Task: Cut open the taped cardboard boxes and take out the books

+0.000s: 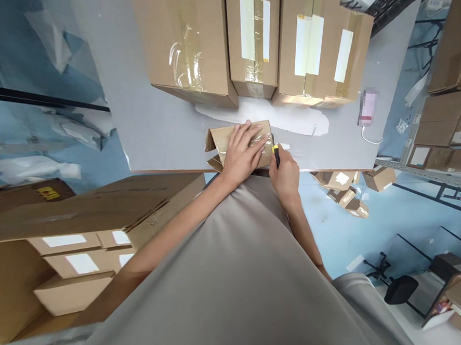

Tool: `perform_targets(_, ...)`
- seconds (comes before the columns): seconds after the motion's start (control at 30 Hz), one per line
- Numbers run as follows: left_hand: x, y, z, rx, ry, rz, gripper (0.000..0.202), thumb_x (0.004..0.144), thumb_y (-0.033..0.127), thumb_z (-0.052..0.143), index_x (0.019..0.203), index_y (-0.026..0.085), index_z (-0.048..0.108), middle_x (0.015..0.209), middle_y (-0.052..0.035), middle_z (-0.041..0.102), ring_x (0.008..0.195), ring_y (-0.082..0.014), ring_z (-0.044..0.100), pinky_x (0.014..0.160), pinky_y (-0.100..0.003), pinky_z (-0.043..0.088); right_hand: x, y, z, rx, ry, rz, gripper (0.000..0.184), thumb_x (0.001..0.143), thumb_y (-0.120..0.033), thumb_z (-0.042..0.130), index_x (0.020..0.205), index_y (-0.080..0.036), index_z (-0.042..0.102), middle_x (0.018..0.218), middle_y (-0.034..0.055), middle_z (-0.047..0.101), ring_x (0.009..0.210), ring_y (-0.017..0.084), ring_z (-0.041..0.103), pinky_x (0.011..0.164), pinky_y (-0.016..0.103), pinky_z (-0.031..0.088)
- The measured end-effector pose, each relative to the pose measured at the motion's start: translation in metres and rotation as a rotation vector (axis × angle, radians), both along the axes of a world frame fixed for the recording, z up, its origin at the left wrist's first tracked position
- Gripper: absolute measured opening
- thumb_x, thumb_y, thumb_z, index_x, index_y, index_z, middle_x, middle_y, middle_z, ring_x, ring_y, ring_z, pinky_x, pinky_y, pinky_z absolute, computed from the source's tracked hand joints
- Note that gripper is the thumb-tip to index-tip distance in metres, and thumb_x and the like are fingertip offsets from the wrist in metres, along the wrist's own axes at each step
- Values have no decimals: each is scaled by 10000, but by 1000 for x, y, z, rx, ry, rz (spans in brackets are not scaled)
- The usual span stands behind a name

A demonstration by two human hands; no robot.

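A small cardboard box (221,135) with clear tape lies at the table's near edge, its left end flaps standing open. My left hand (241,151) rests flat on top of it, fingers spread. In my right hand (285,173) is a box cutter (276,152) with a black and yellow handle. Its tip meets the box's right end; how deep the blade sits I cannot tell. The box's contents are hidden.
Several taped cartons (257,44) line the back of the grey table (139,135). A phone (368,107) with a white cable lies at the right. A large open carton (5,278) holding smaller boxes stands lower left. Loose boxes (346,192) lie on the blue floor.
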State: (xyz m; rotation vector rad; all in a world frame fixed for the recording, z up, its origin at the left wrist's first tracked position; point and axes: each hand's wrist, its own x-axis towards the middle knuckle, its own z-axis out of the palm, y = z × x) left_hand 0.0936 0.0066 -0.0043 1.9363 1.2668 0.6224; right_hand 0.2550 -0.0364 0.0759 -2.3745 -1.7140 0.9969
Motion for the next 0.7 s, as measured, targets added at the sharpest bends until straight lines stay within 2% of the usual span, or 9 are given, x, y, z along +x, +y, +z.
perform_targets(0.13, 1, -1, -3, 20, 16, -11, 397, 1164, 522, 586, 1491, 352, 736, 1713, -111, 623, 1724, -346, 426, 1451, -650, 202, 2, -2, -2, 13, 9, 9, 534, 1173, -256, 385, 1650, -129, 590, 1470, 225, 750, 1336, 373, 747, 1139, 490, 595)
perform_targets(0.27, 2, -2, -4, 16, 2, -4, 434, 1185, 539, 515, 1506, 346, 733, 1698, -107, 639, 1724, -340, 428, 1455, -641, 209, 0, 5, 3, -37, -22, 22, 527, 1182, -252, 367, 1653, -132, 570, 1450, 228, 754, 1312, 382, 756, 1119, 504, 603)
perform_targets(0.5, 4, -3, -6, 2, -19, 8, 481, 1183, 580, 492, 1518, 333, 733, 1698, -117, 638, 1727, -353, 422, 1462, -635, 198, -3, 41, 27, -201, -88, 80, 379, 1185, -231, 397, 1442, -130, 656, 1284, 209, 813, 1213, 364, 772, 1089, 485, 592)
perform_targets(0.6, 5, -3, -9, 9, -12, 22, 469, 1186, 565, 494, 1491, 312, 746, 1687, -120, 648, 1723, -345, 428, 1463, -633, 192, -5, 41, 38, -263, -123, 88, 353, 1182, -223, 422, 1429, -136, 659, 1268, 209, 817, 1201, 362, 776, 1075, 477, 591)
perform_targets(0.7, 5, -4, -11, 20, -1, 33, 426, 1191, 528, 501, 1465, 324, 755, 1669, -112, 664, 1717, -337, 440, 1460, -657, 178, -6, 30, 46, -322, -146, 94, 348, 1171, -196, 432, 1412, -131, 675, 1269, 218, 817, 1199, 360, 779, 1062, 461, 593)
